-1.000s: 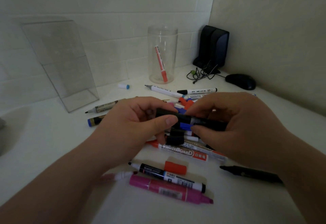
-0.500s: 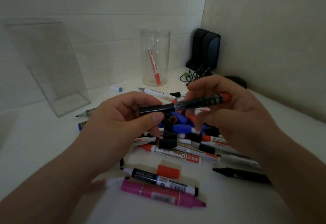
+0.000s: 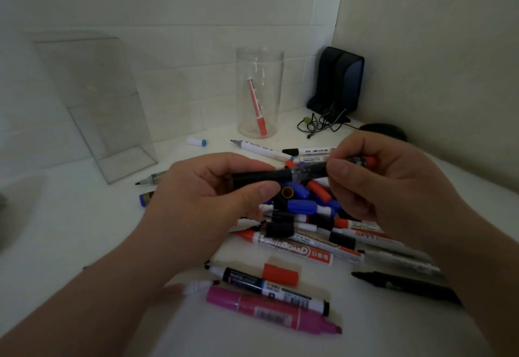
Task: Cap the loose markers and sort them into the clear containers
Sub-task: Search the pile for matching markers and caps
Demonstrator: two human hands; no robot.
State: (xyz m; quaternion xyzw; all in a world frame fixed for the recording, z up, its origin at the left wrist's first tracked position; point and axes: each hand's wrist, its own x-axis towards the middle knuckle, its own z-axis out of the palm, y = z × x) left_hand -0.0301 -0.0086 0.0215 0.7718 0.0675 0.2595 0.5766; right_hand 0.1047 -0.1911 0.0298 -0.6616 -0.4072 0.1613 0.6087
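Nearest, a pink marker [image 3: 269, 311] lies on the white table [image 3: 56, 230], with a loose red cap [image 3: 280, 273] just behind it. Beyond that is the pile of markers and caps [image 3: 303, 207]. Above it, one black marker [image 3: 280, 175] is held level. The left hand [image 3: 207, 205] wraps thumb and fingers round its dark end, and the right hand [image 3: 393, 188] pinches the barrel near the red tip. Further back, the round clear jar [image 3: 259, 92] has one red marker [image 3: 256, 106] leaning inside, and the clear box [image 3: 95, 103] stands to the left.
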